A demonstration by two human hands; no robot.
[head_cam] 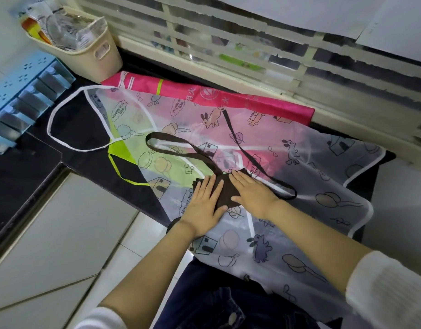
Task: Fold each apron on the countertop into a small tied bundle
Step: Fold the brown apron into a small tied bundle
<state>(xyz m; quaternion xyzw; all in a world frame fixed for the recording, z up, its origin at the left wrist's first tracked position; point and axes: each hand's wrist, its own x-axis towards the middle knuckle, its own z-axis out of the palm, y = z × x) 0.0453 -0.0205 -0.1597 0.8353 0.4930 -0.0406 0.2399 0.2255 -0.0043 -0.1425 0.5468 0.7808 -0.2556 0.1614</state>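
Black countertop (81, 124): left hand (204, 205), fingers straight, pressing folded brown apron (225, 189) flat atop spread translucent printed apron (311, 167), likely to set creases; right hand (252, 192) likewise flat-palmed on it; brown straps (243, 148) loose, untied.

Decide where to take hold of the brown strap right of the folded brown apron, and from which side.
Pinch the strap at its looped end, coming from the right. There it curves clear of the right hand and lies flat on the printed apron, so a fingertip grip from above should work.
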